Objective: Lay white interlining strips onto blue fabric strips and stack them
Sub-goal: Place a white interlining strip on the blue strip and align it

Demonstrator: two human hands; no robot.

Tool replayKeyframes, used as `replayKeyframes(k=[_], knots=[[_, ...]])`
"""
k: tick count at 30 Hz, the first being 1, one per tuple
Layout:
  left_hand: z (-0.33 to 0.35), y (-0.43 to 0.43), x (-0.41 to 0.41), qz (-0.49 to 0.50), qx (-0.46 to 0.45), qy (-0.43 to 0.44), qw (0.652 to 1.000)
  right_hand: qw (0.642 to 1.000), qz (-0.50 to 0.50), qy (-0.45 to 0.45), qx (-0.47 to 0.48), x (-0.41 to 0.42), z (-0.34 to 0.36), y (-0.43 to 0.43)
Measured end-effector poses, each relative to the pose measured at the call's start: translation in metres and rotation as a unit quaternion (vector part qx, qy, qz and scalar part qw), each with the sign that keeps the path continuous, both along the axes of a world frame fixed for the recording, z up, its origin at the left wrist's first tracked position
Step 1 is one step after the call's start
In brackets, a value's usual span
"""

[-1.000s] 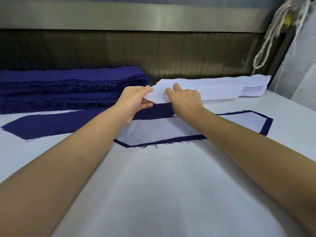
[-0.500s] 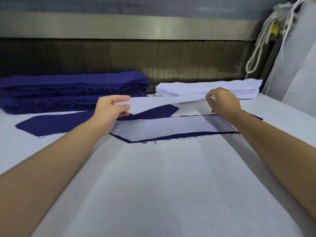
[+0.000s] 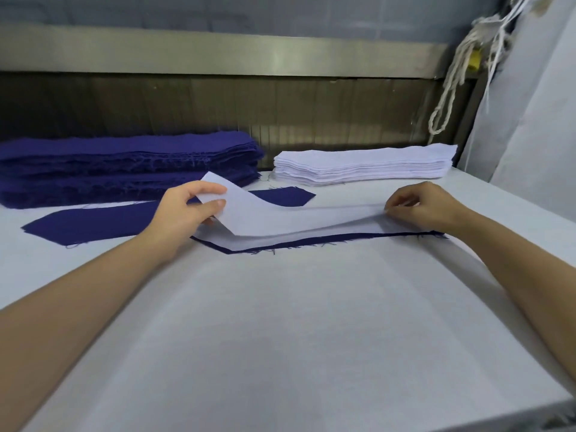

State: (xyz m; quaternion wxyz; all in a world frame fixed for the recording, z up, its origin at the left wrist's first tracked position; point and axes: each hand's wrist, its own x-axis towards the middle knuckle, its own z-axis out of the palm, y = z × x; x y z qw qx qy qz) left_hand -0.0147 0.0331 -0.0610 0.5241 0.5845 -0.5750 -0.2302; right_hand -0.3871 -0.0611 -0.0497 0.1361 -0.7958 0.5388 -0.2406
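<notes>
- Two bare hands hold one white interlining strip [image 3: 280, 213] by its ends, above the middle of the table [image 3: 280, 338].
- Head view: the left hand [image 3: 184, 210] pinches the strip's left end between thumb and curled fingers, and that end is lifted and curled upward.
- The right hand [image 3: 427, 207] pinches the right end with its fingertips, low, close to the cloth beneath.
- Under the held strip lies a blue fabric strip [image 3: 311, 242] with a white piece [image 3: 246, 242] already flat on it; only its frayed near border shows.
- A second blue strip [image 3: 93, 222] lies bare, stretching toward the table's left edge, its pointed right tip just behind the held strip.
- Along the far edge sit a blue stack [image 3: 124, 163] at the left and a white stack [image 3: 364, 165] to its right, apart from each other.
- A pale rope [image 3: 448, 98] hangs past the far right corner.
</notes>
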Motion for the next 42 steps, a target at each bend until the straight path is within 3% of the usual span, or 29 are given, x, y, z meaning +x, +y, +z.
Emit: replayKeyframes(k=[5, 9, 17, 24, 30, 34, 42], knots=[[-0.004, -0.002, 0.005, 0.03, -0.026, -0.034, 0.999, 0.993, -0.051, -0.104, 0.012, -0.002, -0.002, -0.003], [-0.006, -0.005, 0.011, 0.036, -0.02, -0.044, 0.998, 0.991, -0.098, -0.082, -0.044, -0.004, -0.009, -0.006], [-0.008, -0.005, 0.009, -0.001, 0.017, -0.13, 0.991, 0.987, -0.083, -0.136, -0.008, -0.008, -0.01, -0.004], [-0.006, 0.0, 0.009, 0.006, 0.026, -0.112, 0.993, 0.981, -0.106, -0.161, -0.032, -0.012, -0.007, -0.004], [0.0, 0.006, 0.01, 0.012, -0.01, -0.053, 0.998, 0.984, -0.102, -0.142, -0.04, -0.011, -0.003, 0.0], [0.0, 0.006, 0.013, 0.033, 0.01, -0.07, 0.997, 0.984, -0.1, -0.144, -0.036, -0.012, -0.001, 0.001], [-0.001, 0.008, 0.008, 0.03, 0.045, -0.13, 0.99, 0.993, -0.102, -0.059, -0.026, -0.016, -0.004, -0.004]])
